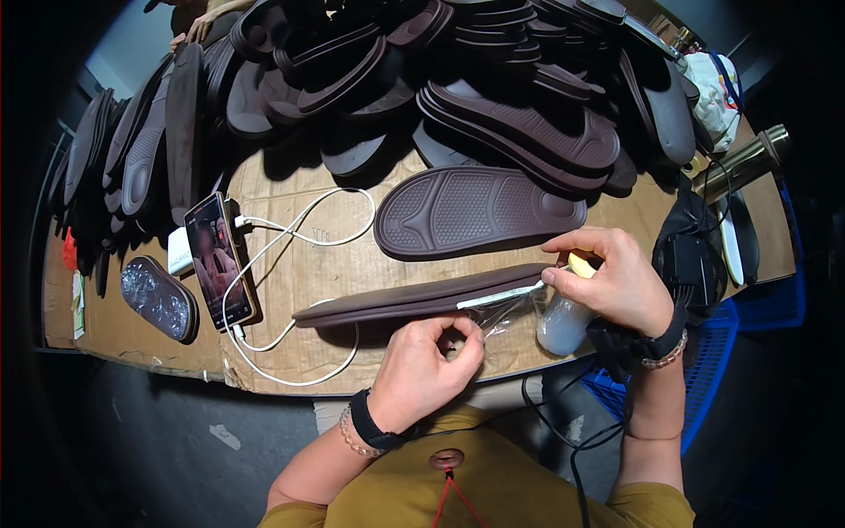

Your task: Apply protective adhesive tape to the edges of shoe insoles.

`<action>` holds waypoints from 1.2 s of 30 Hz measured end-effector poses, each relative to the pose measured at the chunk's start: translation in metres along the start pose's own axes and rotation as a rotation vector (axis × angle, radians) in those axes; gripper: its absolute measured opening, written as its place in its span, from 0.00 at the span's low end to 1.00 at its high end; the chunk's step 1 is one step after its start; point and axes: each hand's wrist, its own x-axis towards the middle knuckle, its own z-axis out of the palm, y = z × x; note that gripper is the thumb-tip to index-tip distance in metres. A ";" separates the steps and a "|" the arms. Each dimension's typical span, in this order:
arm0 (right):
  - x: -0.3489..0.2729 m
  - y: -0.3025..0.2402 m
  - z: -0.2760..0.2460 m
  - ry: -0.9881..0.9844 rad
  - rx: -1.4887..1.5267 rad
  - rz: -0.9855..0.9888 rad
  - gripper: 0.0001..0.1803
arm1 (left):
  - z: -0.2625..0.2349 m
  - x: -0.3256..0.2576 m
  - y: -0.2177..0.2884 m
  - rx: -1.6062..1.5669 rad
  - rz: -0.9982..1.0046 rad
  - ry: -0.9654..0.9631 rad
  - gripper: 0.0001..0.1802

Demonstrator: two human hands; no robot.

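Observation:
A dark brown shoe sole (414, 297) lies on its side edge-on in front of me, its toe end pointing right. Clear plastic film (503, 319) with a white strip (500, 297) along it hangs by that right end. My left hand (424, 365) is closed in a pinch at the film's lower side. With thumb and forefinger, my right hand (616, 277) pinches near the strip's right end. A translucent bottle (563, 327) with a yellow top (581, 265) stands just under the right hand, partly hidden by it. Beyond lies another brown sole (480, 214), flat, tread up.
Piles of brown soles (519, 132) fill the table's far side. At left, a phone (220, 260) stands by a white charger (180, 251) with a looping white cable (352, 231). A film-wrapped sole (157, 297) lies farther left. Right are a metal flask (744, 163) and blue crate (709, 370).

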 end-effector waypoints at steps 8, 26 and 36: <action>-0.005 -0.002 0.004 0.123 -0.088 -0.109 0.19 | 0.002 0.004 0.002 -0.067 0.125 0.013 0.09; 0.002 0.002 0.009 0.141 -0.053 -0.108 0.15 | -0.002 0.005 0.014 0.112 -0.017 -0.035 0.10; 0.002 0.002 0.010 0.145 -0.085 -0.095 0.15 | -0.007 0.000 0.005 0.431 0.202 0.060 0.12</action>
